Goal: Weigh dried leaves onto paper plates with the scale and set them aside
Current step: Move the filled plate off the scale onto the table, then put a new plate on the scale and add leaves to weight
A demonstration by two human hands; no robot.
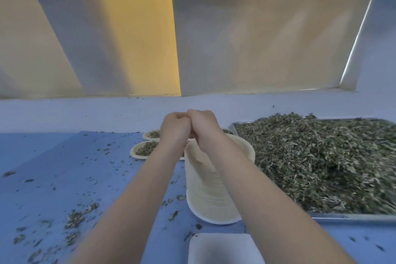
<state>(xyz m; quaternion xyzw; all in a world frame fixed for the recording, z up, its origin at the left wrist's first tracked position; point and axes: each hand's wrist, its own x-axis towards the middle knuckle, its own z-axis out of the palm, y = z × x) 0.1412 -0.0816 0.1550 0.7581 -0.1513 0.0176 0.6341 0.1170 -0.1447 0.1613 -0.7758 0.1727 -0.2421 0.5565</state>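
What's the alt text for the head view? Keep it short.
Both hands, left hand and right hand, are curled and pressed together above a tall stack of paper plates on a blue table. A tray of dried leaves sits right; filled plates lie behind.

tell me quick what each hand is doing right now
Left hand: fingers curled, pressed against the right hand; contents cannot be told.
Right hand: fingers curled, above the plate stack; contents cannot be told.

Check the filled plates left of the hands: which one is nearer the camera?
The larger-looking filled plate, lower in the head view, beside the left forearm. The other plate lies behind it, closer to the wall.
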